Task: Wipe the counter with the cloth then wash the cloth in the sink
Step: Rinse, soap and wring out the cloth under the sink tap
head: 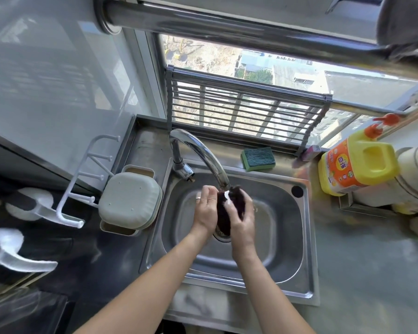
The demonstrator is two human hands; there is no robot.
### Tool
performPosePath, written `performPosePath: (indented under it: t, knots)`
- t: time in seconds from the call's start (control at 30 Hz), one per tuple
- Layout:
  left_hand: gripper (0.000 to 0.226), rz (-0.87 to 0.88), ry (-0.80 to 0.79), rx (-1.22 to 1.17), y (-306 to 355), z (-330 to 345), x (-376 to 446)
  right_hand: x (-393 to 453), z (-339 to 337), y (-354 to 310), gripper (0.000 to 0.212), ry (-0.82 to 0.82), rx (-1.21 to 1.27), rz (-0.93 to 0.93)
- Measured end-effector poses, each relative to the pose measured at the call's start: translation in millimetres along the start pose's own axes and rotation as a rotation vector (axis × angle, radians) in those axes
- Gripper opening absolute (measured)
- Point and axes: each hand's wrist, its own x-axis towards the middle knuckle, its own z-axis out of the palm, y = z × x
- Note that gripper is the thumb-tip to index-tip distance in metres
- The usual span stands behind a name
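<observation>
A dark, bunched-up cloth is pressed between both of my hands over the steel sink, directly under the spout of the curved faucet. My left hand holds the cloth's left side, and my right hand wraps its right side. Water runs from the spout onto the top of the cloth. The drain lies just below the cloth, partly hidden by it.
A green and yellow sponge lies behind the sink. A yellow detergent jug stands at the right on the counter. A pale lidded box and a white rack sit left of the sink.
</observation>
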Motion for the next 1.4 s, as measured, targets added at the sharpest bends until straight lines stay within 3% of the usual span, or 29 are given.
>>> performPosePath:
  t: [0.1, 0.3, 0.43, 0.6, 0.7, 0.73, 0.8, 0.9, 0.97, 1.03, 1.13, 1.2, 1.33, 1.4]
  knots:
    - [0.048, -0.231, -0.088, -0.309, 4, 10, -10, 0, 10, 10, 0.03, -0.014, -0.184, -0.02]
    - [0.058, -0.208, -0.042, -0.183, 4, 16, -6, 5, 23, 3, 0.053, 0.195, -0.381, 0.016]
    - [0.06, -0.125, -0.074, -0.084, -14, 8, 6, 11, 18, 6, 0.045, 0.096, -0.479, -0.055]
    - [0.046, -0.074, -0.235, 0.004, -20, -1, 12, 19, 7, 8, 0.041, -0.011, -0.336, 0.103]
    - [0.038, -0.215, -0.256, 0.071, -16, -12, 12, 20, 1, 15, 0.039, 0.171, 0.047, 0.356]
    - [0.039, -0.277, -0.274, 0.13, -18, -16, 12, 19, -4, 17, 0.039, 0.243, 0.062, 0.381]
    - [0.043, -0.369, -0.281, 0.153, -20, -20, 16, 10, -10, 16, 0.035, 0.328, -0.161, 0.288]
    - [0.059, -0.477, -0.124, 0.036, -13, -12, 19, -10, 4, 11, 0.031, 0.198, -0.502, 0.045]
    - [0.057, -0.42, -0.006, 0.17, -9, -5, 18, -15, 20, 3, 0.039, 0.139, -0.533, -0.042]
    - [0.045, -0.304, 0.052, 0.267, -8, 3, 11, 6, 25, -3, 0.036, 0.168, -0.544, 0.041]
    - [0.044, -0.166, -0.124, 0.309, -6, 8, 2, 45, 10, -15, 0.037, 0.198, -0.498, 0.243]
    - [0.046, -0.178, -0.217, 0.272, -5, 3, 10, 36, 15, -22, 0.038, 0.171, -0.512, 0.153]
    - [0.054, -0.295, -0.062, 0.055, 1, -7, 27, -2, 33, -22, 0.035, 0.031, -0.497, 0.004]
    - [0.044, -0.202, -0.153, 0.084, -1, -7, 17, 18, 24, -14, 0.033, 0.007, -0.577, 0.083]
